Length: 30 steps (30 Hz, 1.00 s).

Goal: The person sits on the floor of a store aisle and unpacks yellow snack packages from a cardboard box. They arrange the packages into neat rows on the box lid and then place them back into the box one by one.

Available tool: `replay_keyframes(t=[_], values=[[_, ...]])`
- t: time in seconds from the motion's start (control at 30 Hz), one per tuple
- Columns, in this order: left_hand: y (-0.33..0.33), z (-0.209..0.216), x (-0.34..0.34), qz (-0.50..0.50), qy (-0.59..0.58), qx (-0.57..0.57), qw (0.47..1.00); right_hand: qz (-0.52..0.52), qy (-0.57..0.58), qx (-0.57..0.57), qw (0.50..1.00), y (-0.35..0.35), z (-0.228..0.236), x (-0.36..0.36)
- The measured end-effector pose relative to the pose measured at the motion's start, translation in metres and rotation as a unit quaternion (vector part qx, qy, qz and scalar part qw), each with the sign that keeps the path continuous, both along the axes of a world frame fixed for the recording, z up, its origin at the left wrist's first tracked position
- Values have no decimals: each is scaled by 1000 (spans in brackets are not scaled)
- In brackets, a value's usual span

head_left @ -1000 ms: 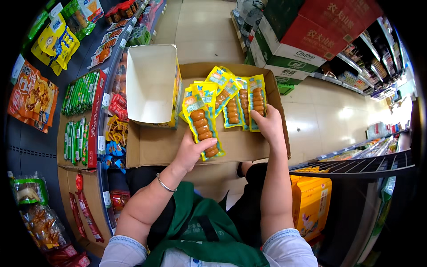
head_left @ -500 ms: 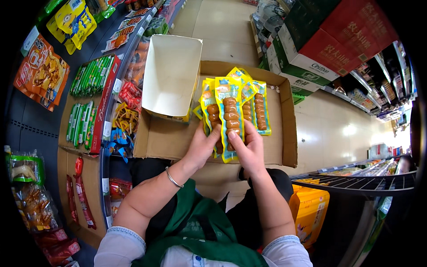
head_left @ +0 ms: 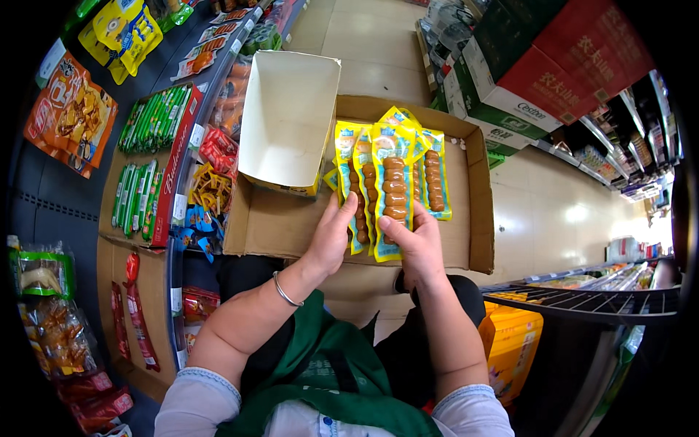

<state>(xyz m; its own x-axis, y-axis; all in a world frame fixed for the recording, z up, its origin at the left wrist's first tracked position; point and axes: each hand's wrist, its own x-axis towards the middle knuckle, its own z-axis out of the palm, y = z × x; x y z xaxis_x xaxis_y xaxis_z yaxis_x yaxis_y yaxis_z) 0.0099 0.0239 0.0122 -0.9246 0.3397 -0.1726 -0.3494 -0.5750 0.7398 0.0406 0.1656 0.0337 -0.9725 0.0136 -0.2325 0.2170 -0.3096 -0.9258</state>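
Note:
Several yellow-and-blue sausage packs [head_left: 394, 193] are held fanned out between my two hands, brown sausages showing through the clear fronts. My left hand [head_left: 333, 231] is closed on the left edge of the bunch, thumb over the front. With its thumb on the frontmost pack, my right hand [head_left: 419, 244] grips the lower right side. More sausage packs [head_left: 434, 175] lie behind the bunch, in a shallow brown cardboard box [head_left: 477, 197]. An open white carton [head_left: 285, 120] stands in the box's left part; its inside looks bare.
Shelving on the left carries green-wrapped snack sticks [head_left: 154, 120] in a red-edged box, red sausages [head_left: 138, 313] and hanging snack bags [head_left: 71, 109]. Stacked drink cartons [head_left: 510, 95] stand at the far right. A black wire rack [head_left: 590, 302] and a yellow package [head_left: 510, 342] are near my right side.
The packs in my hands have spread wider, with another one now showing between the left and front packs. My right hand has shifted slightly right; the whole view has moved a little.

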Motion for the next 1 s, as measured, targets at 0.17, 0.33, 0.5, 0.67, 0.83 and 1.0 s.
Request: replay_keyframes(t=[0.17, 0.33, 0.5, 0.67, 0.83, 1.0], values=[[2, 0, 1, 0, 71, -35, 997, -53, 53, -131, 989, 1, 0, 0], [2, -11, -1, 55, 87, -75, 992, -54, 61, -71, 994, -19, -12, 4], [-2, -8, -4, 72, 88, -65, 991, -37, 96, -22, 994, -22, -12, 3], [-1, -3, -2, 58, 86, -40, 994, -59, 106, -26, 992, -16, -3, 5], [-6, -2, -4, 6, 34, -13, 999, -133, 121, -89, 980, 8, 7, -2], [-9, 1, -3, -35, 10, 18, 999, -139, 124, -96, 978, 15, 14, -4]])
